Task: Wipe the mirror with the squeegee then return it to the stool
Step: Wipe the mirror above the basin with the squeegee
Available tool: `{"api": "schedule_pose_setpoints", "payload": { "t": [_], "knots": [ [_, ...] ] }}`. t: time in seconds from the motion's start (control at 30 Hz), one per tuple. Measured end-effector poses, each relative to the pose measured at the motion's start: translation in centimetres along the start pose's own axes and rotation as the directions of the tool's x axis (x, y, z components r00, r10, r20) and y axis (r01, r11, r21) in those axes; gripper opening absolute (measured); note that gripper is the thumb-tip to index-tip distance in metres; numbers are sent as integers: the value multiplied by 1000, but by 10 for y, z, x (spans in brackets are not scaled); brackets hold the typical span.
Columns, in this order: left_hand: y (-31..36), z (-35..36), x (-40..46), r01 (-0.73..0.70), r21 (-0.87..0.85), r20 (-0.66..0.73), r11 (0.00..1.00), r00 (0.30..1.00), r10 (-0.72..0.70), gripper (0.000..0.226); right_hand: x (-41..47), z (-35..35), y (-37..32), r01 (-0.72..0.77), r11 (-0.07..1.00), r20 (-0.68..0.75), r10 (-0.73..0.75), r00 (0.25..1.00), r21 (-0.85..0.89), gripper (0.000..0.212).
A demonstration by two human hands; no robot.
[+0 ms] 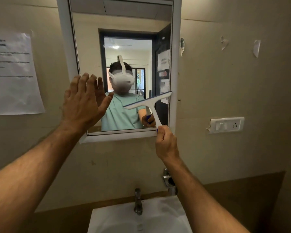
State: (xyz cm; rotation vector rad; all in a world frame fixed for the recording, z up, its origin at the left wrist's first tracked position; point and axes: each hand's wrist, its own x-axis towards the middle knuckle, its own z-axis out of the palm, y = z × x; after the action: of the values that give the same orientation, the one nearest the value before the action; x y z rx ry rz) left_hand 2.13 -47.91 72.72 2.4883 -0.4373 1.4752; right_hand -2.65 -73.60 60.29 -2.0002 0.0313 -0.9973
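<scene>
A white-framed mirror (175, 47) hangs on the beige wall in front of me. My right hand (166, 143) grips the handle of a white squeegee (149, 102) with a blue handle end. Its blade lies tilted against the lower right part of the glass, the right end higher and close to the frame. My left hand (84, 102) is open with fingers spread, palm against the lower left of the mirror. The stool is out of view.
A white sink (166, 214) with a metal tap (138, 201) sits below the mirror. A paper notice (13, 73) is taped to the wall at left. A white switch and socket plate (227, 124) is at right, and a metal holder (169, 180) sits under my right forearm.
</scene>
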Motion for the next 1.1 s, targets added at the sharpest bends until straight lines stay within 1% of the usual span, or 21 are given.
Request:
{"api": "schedule_pose_setpoints", "payload": {
  "t": [0.17,0.23,0.33,0.47,0.57,0.7,0.83,0.9,0.97,1.03,1.1],
  "knots": [
    [6,2,-11,-10,6,23,1000,1000,10,85,-27,2,17,-82,997,25,82,996,-13,29],
    [8,2,-15,-17,10,28,1000,999,17,85,-32,2,18,-86,996,23,86,996,-13,29],
    [7,1,-19,-13,10,35,1000,999,13,84,-32,-2,4,-42,999,-1,43,999,19,29],
    [5,1,-27,-25,8,52,1000,998,24,83,-4,-7,-42,68,996,-59,-65,996,56,35],
    [0,1,-33,-21,15,64,1000,998,20,82,18,0,-64,63,995,-20,-62,998,77,39],
    [-8,-4,-37,-11,31,70,999,998,8,82,11,7,-46,2,998,23,-4,1000,65,42],
    [-15,-6,-40,-17,45,84,999,996,13,84,-16,11,-16,-19,998,34,18,999,58,31],
    [-16,-7,-38,-17,45,90,999,996,12,84,-15,8,-14,10,996,32,-13,999,93,25],
    [-14,-9,-31,-15,38,75,999,997,12,84,0,0,-29,45,984,16,-49,999,171,21],
    [-11,-12,-20,-19,36,49,999,999,18,84,29,-7,-55,53,968,-14,-51,999,245,31],
    [-6,-17,-7,-23,40,18,999,1000,23,84,64,-10,-81,44,953,-13,-42,999,301,34]
  ]
}}
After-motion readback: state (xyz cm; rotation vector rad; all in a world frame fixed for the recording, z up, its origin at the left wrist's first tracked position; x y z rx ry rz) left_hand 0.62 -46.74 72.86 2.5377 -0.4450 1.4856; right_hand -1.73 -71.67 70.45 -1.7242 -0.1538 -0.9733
